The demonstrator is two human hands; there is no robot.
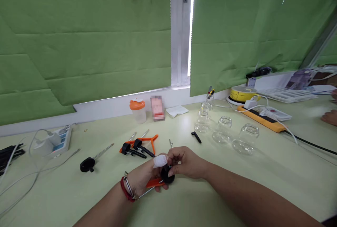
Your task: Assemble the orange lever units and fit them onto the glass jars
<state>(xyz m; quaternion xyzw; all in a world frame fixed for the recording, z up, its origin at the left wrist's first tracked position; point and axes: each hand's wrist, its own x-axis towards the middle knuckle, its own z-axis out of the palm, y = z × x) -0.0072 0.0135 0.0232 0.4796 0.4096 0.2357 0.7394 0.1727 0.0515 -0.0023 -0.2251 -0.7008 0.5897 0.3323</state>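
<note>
My left hand [147, 176], its thumb wrapped in white, is closed around a black round cap with a metal rod [167, 175]. An orange piece [154, 182] lies in the same hand beside the rod. The fingers of my right hand [181, 162] pinch the black cap from the right; whether a small part is between them I cannot make out. Just beyond the hands lie two black-headed parts with black arms [137, 144] and an orange forked piece [152, 139]. Another black cap with a rod [87, 164] rests farther left. A small black crank-like piece [196, 137] lies to the right.
Several clear glass jars [246, 139] stand at the right, one holding tools. Behind them are a yellow container [242, 94] and an orange power strip [263, 120]. An orange-lidded cup [138, 111] stands at the back. Cables and a white power strip [61, 142] lie left. Another person's hand [330, 117] shows far right.
</note>
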